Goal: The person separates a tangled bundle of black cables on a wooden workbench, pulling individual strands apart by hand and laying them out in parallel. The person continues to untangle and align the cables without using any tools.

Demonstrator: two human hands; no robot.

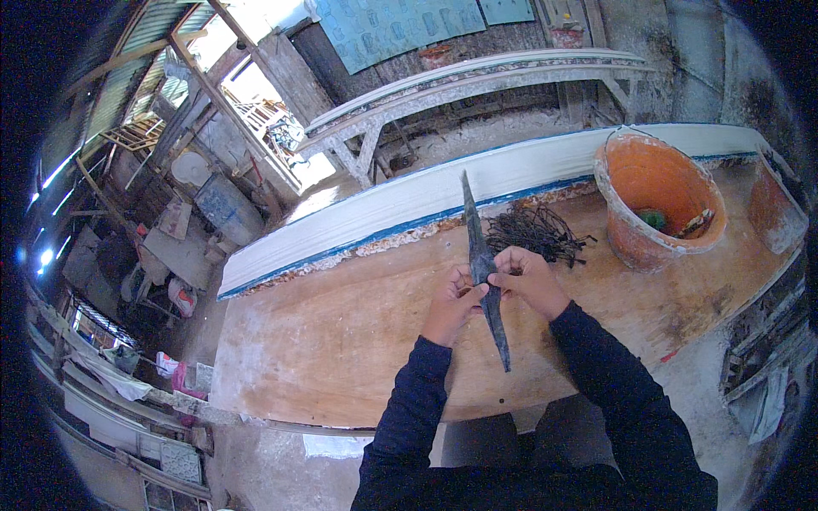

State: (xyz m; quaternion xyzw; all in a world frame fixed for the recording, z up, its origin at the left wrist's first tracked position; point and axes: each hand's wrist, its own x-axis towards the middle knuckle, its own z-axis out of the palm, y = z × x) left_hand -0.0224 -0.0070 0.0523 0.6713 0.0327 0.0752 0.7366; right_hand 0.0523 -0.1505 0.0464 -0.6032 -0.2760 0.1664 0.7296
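Observation:
In front of my chest, over the plywood tabletop, I hold a long dark grey double-pointed tool, like a narrow blade tapering at both ends. My left hand pinches its middle from the left, thumb on top. My right hand grips the same middle part from the right, its fingers curled behind it. Just beyond my right hand lies a tangled bundle of thin black strands. Farther right stands an orange bucket, crusted with white residue, with a green thing inside.
A long white moulding strip with a blue edge runs along the table's far side. Another plaster-caked container is at the right end. Behind stands a long white bench. A blue drum stands at the left.

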